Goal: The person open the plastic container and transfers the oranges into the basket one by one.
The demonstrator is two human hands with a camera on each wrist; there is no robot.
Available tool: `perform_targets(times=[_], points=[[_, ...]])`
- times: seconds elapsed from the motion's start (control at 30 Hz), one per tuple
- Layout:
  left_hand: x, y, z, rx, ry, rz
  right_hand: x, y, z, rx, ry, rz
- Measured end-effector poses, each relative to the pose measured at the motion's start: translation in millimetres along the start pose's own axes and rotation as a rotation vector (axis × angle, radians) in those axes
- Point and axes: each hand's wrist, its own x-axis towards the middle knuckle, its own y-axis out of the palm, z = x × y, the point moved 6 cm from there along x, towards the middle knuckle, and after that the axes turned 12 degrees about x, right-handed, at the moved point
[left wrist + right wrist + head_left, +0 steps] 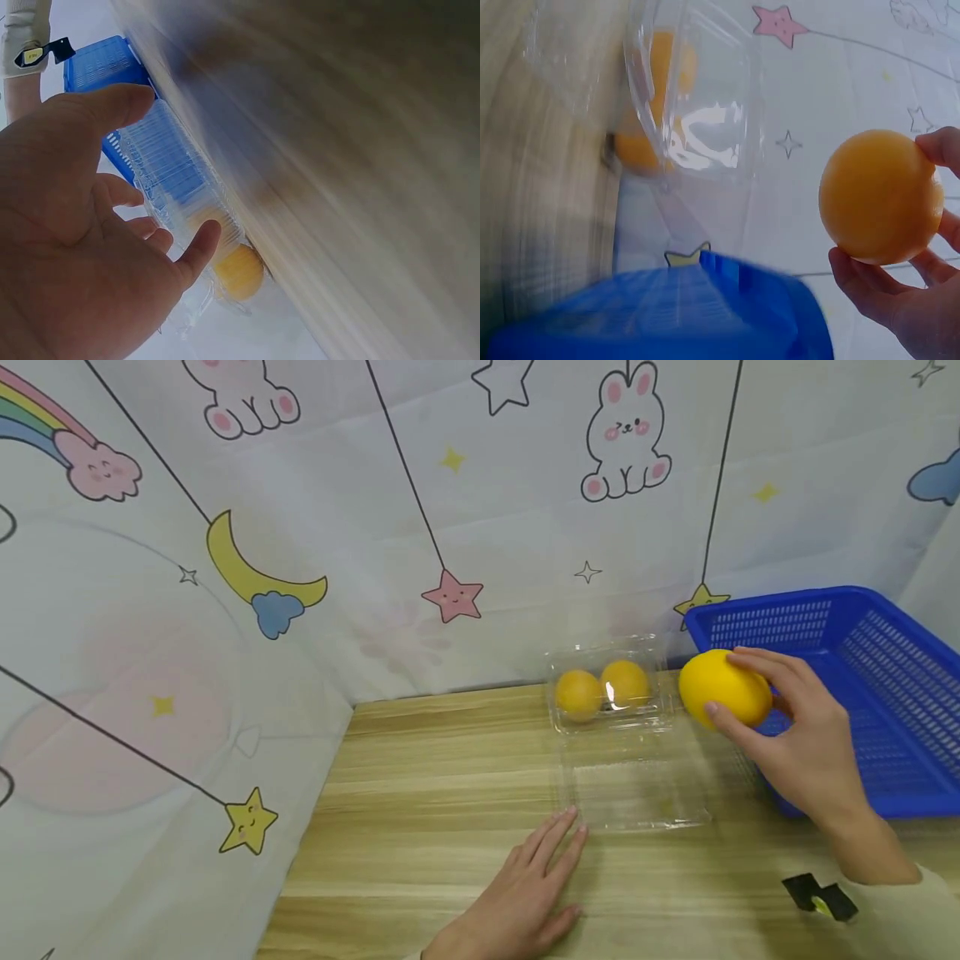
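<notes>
Yellow-orange and smooth, the round fruit (716, 685) is pinched between the thumb and fingers of your right hand (806, 743), raised above the wooden surface (420, 777) by the far left corner of the blue perforated plastic basket (795, 598). That side grip probably suits its bulk, leaving much of it exposed. Your left hand (521, 889) holds nothing, fingers loosely extended at the near left corner of the clear plastic hinged container (630, 789), perhaps to steady it; contact is unclear. Two orange fruits (626, 683) sit side by side in its far half.

Yel. fruit (722, 687) ptly behind R grip (806, 739)
</notes>
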Motion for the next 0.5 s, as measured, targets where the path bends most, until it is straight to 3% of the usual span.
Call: perform_targets(times=[0.33, 0.5], points=[[-0.1, 2.0, -0.2, 0.010, 0.007, -0.005, 5.8, -32.5, -25.4, -0.184, 0.055, -0.035], [-0.2, 2.7, -0.5, 0.005, 0.006, -0.002, 6.6, -39.0, -43.3, -0.268, 0.170, -0.040]])
